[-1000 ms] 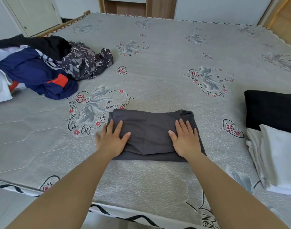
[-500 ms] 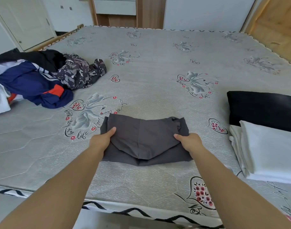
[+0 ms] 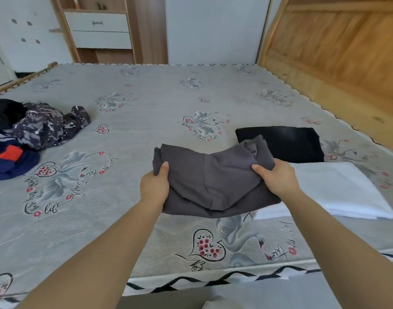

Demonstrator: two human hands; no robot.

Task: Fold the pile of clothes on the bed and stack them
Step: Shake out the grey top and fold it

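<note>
Bedroom shot, looking down over a big bed (image 3: 146,103) with a grey cover printed with swans, red hearts and bits of cursive text, and a black zigzag trim along the near edge. Behind it there's a wooden shelf unit with white drawers (image 3: 98,30), and a wooden headboard (image 3: 338,54) runs up the right side. Both arms reach out from the bottom of the view. Left hand (image 3: 154,186) has its thumb on top of the left edge of a folded grey garment (image 3: 208,175), with the fingers tucked under and out of sight, so it's gripping that edge. Right hand (image 3: 278,177) does the same on the right side, thumb pressed into the cloth on top, fingers hidden beneath. The garment hangs between them with the middle sagging down, near the front of the bed. Its right end sits in front of a folded black piece (image 3: 289,141) lying flat on the bed, and its lower right corner overlaps a folded white piece (image 3: 338,188) lying just in front of the black one. Can't tell if the grey one actually touches either. Way over on the left edge is the unfolded pile (image 3: 23,134): something black, a dark camo-looking print, and a navy thing with an orange patch and white stripes, all crumpled together.
</note>
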